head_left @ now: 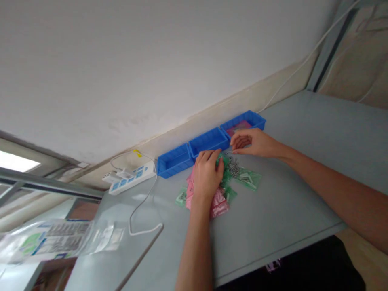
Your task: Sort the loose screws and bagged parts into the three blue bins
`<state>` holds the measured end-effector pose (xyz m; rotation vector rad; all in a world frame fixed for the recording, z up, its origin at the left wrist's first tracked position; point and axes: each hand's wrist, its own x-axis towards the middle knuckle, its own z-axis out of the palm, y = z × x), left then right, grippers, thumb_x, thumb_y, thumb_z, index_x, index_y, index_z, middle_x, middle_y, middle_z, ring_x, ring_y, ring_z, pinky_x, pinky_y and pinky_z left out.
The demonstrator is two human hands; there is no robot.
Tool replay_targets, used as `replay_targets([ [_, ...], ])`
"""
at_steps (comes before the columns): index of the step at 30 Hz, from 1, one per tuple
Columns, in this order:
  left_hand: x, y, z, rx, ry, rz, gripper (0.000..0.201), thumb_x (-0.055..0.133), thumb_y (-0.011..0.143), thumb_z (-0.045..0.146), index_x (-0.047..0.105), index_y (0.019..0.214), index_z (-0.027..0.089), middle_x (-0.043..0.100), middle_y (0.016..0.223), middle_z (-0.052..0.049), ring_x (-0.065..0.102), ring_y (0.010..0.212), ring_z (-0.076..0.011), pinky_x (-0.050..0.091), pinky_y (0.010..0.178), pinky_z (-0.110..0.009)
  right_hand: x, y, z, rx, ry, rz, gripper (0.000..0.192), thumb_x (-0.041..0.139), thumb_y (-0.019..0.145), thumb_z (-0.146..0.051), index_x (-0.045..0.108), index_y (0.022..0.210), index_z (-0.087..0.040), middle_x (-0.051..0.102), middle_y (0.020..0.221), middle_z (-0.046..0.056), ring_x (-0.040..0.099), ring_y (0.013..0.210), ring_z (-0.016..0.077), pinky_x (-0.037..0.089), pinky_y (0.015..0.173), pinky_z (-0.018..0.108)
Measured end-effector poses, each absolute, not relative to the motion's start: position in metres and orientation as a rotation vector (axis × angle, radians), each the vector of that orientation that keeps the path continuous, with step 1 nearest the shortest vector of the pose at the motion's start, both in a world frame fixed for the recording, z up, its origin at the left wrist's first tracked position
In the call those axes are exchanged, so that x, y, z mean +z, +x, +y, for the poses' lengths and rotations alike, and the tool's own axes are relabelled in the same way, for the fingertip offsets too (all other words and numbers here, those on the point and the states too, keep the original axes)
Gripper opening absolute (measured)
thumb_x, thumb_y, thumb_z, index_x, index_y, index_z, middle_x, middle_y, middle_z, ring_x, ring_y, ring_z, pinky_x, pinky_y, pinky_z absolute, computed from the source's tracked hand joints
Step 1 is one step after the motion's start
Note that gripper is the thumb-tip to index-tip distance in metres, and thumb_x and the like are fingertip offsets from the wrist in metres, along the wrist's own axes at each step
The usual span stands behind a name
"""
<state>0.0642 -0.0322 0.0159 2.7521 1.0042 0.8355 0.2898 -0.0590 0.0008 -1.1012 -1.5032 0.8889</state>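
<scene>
My left hand [207,171] rests over a heap of small plastic bags, its fingers curled at a green bag [224,171]. Pink bags [220,204] stick out beneath that hand. My right hand [253,142] is closed in a pinch on a thin metal piece that looks like a screw [229,152]. Just below it lies a loose pile of metal screws [234,166], partly on a flat green bag [249,178]. The undersides of the left fingers are hidden.
Three blue bins [176,161] line the wall; the rightmost bin [262,121] holds a pink bag [239,127]. A white power strip [132,178] with plugs and a cable [131,218] lies left. A clear plastic bottle [60,238] is at lower left, near the grey table [257,226].
</scene>
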Motion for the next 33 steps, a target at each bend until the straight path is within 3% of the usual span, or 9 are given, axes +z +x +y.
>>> replay_targets([
  [10, 0.018, 0.063, -0.033, 0.817, 2.747, 0.932, 0.027, 0.06, 0.096, 0.018, 0.071, 0.121, 0.019, 0.073, 0.117, -0.009, 0.062, 0.112, -0.0243, 0.051, 0.103, -0.041, -0.004, 0.291, -0.055, 0.895, -1.0, -1.345, 0.035, 0.096, 0.055, -0.029, 0.075, 0.081, -0.019, 0.074, 0.071, 0.001, 0.074, 0.068, 0.0189, 0.062, 0.067, 0.033],
  [18, 0.018, 0.066, -0.036, 0.81, 2.747, 0.908, 0.029, 0.061, 0.098, 0.024, 0.069, 0.126, 0.022, 0.073, 0.118, -0.009, 0.063, 0.112, -0.0247, 0.052, 0.102, -0.042, -0.006, 0.288, -0.057, 0.903, -1.006, -1.492, 0.038, 0.089, 0.066, -0.036, 0.071, 0.095, -0.02, 0.076, 0.078, 0.0, 0.074, 0.072, 0.0177, 0.061, 0.074, 0.032],
  [26, 0.024, 0.066, -0.035, 0.703, 2.811, 0.945, 0.021, 0.056, 0.102, 0.027, 0.075, 0.108, 0.021, 0.077, 0.105, -0.006, 0.065, 0.1, -0.0239, 0.051, 0.093, -0.039, 0.001, 0.275, -0.064, 0.864, -1.057, -1.538, 0.042, 0.084, 0.073, -0.038, 0.066, 0.107, -0.021, 0.076, 0.086, 0.003, 0.074, 0.08, 0.0199, 0.059, 0.084, 0.036],
  [31, 0.028, 0.038, -0.007, 0.917, 2.707, 1.248, 0.023, 0.056, 0.1, 0.029, 0.077, 0.104, 0.021, 0.077, 0.104, -0.008, 0.067, 0.099, -0.025, 0.052, 0.094, -0.04, -0.007, 0.286, -0.061, 0.466, -1.321, -1.704, 0.016, 0.065, 0.088, -0.032, 0.069, 0.1, -0.021, 0.075, 0.093, 0.006, 0.068, 0.073, 0.0183, 0.056, 0.075, 0.033],
  [33, 0.026, 0.022, 0.009, 0.95, 2.641, 1.43, 0.024, 0.056, 0.098, 0.03, 0.078, 0.103, 0.021, 0.078, 0.103, -0.008, 0.067, 0.099, -0.0271, 0.053, 0.092, -0.041, -0.011, 0.293, -0.059, 0.354, -1.409, -1.831, 0.018, 0.061, 0.089, -0.026, 0.07, 0.103, -0.021, 0.074, 0.092, 0.006, 0.064, 0.067, 0.0175, 0.055, 0.075, 0.033],
])
